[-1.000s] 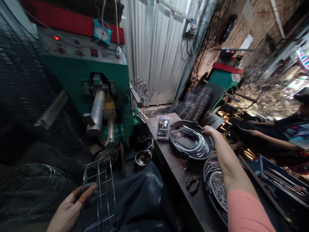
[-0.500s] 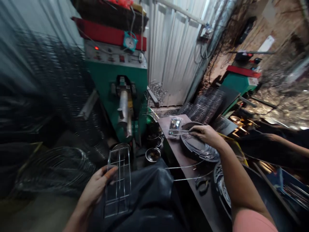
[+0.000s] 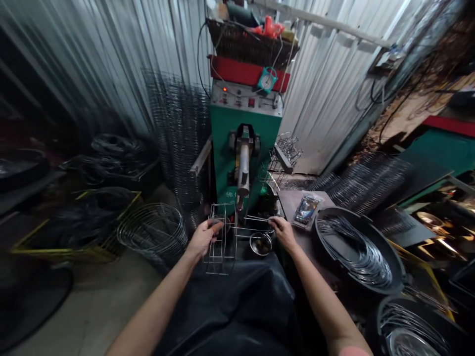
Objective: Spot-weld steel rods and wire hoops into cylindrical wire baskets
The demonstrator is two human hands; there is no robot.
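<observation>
My left hand (image 3: 203, 238) is closed on a small silver wire rack (image 3: 223, 249), gripping its left side over my lap. In my right hand (image 3: 282, 232) is a thin bent wire piece (image 3: 257, 219), pinched at its right end. The wire's prongs point left and reach close to the rack's right side; whether they touch cannot be made out. Just above and between the hands is the metal arm (image 3: 243, 170) of a green spot welder (image 3: 224, 133). A small metal bowl (image 3: 261, 244) sits beneath the wire.
To the right, a round black tray (image 3: 321, 247) holds many bent wires, beside a phone-like device (image 3: 306, 208) in clear plastic. Another tray (image 3: 380, 309) of wires is nearer me. Wire rings (image 3: 152, 230) and a yellow-edged crate (image 3: 107, 249) stand at left.
My right hand has come from the round tray to below the welder's arm, carrying the wire piece. The rack in my left hand is now beneath the welder. The view has swung right-to-left.
</observation>
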